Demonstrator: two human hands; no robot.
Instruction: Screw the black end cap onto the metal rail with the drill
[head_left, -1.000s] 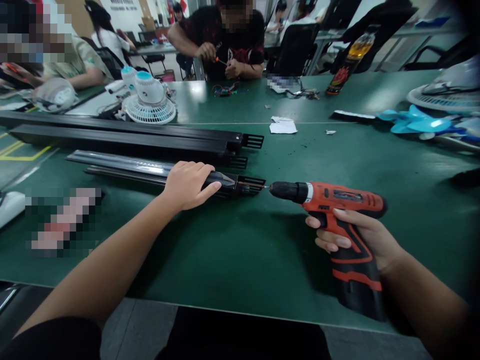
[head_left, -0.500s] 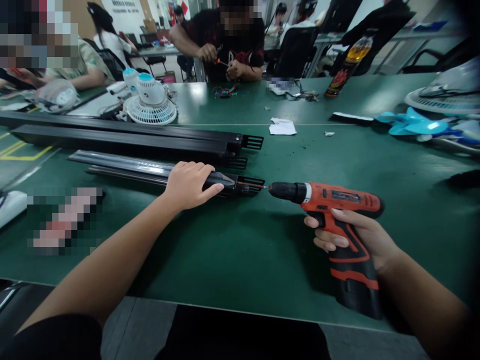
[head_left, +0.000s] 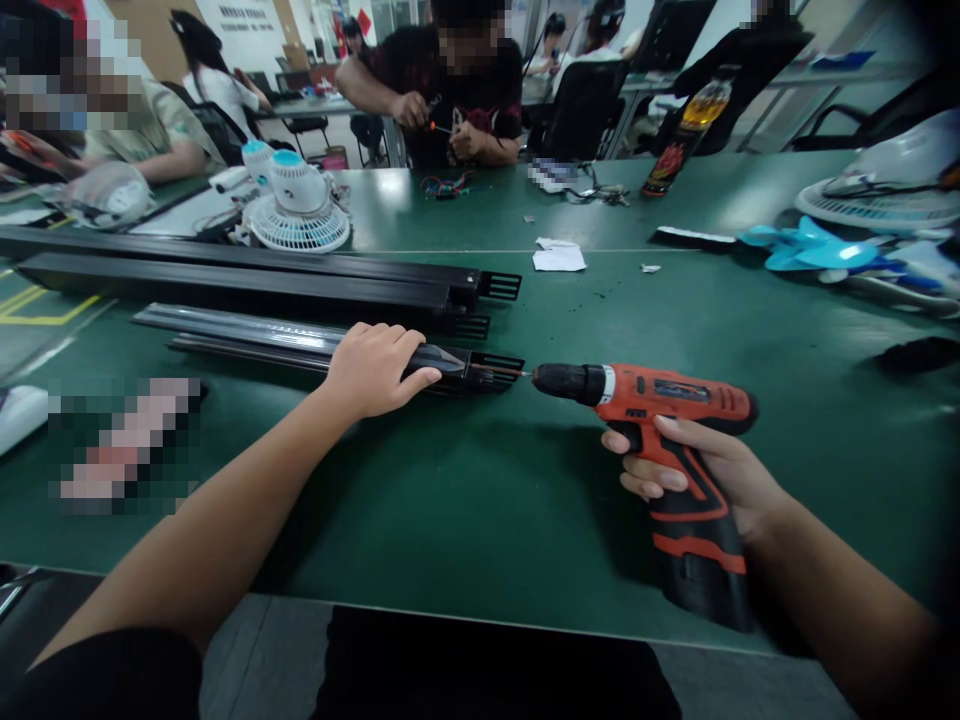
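The right hand (head_left: 701,470) is wrapped around the handle of an orange-and-black cordless drill (head_left: 667,395), its long bit (head_left: 499,371) reaching left to the slotted end of a long black profile (head_left: 232,328) on the green table (head_left: 465,540). The left hand (head_left: 379,370) is clamped over that profile near this end. Behind it lie more black profiles (head_left: 247,282) and a white fan (head_left: 300,190).

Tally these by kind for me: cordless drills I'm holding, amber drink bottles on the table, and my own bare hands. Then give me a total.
Cordless drill: 1
Amber drink bottle: 1
Your bare hands, left hand and right hand: 2
Total: 4
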